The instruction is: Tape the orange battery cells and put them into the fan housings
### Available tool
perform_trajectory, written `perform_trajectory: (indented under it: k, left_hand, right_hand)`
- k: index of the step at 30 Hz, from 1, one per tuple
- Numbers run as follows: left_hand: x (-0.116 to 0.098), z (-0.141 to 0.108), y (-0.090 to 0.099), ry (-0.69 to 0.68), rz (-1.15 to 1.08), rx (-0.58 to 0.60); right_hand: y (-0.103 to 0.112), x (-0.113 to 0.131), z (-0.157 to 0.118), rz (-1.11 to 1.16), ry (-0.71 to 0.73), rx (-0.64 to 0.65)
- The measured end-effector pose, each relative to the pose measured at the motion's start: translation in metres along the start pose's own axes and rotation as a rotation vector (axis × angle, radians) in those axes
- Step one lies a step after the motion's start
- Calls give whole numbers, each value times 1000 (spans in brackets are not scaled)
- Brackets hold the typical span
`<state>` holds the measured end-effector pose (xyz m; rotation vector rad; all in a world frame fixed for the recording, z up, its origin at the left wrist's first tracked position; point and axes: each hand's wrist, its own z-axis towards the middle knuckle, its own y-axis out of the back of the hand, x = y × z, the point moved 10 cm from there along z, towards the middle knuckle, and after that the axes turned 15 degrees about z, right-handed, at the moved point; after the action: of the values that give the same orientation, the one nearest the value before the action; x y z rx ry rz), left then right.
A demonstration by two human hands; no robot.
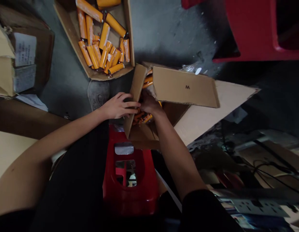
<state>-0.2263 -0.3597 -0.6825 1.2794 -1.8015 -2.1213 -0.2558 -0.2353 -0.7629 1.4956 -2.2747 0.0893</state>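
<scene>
An open cardboard box (pixel 185 87) stands in the middle, with orange wrapped cylinders (pixel 147 82) inside it. My left hand (pixel 120 105) rests with spread fingers against the outside of the box's left flap. Inside the box is my right hand (pixel 149 102), among the orange cylinders; its fingers are hidden in shadow, so what they touch cannot be made out. A second open carton (pixel 132 38) at the top holds several loose orange cylinders (pixel 104 35), some with whitish patches.
A red plastic stool (pixel 132 199) is just below the box. More red plastic (pixel 253 29) fills the upper right. A labelled carton (pixel 43 48) stands at left. Cables and a socket strip (pixel 260 207) lie at lower right. A shoe (pixel 98 95) is beside my left hand.
</scene>
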Motion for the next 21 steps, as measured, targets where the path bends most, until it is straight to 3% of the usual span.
perform_trajectory:
  k: [5, 11, 17, 21]
  left_hand:
    - [3, -1, -2, 22, -10, 12]
    - [0, 1, -1, 12, 0, 9]
    - [0, 0, 3, 13, -36, -12]
    - [0, 0, -1, 15, -24, 22]
  right_hand:
    - [-38, -21, 1, 256, -83, 185]
    - [-50, -32, -19, 793, 57, -47]
    - [-56, -38, -32, 1002, 118, -91]
    - [-61, -41, -31, 1135, 89, -8]
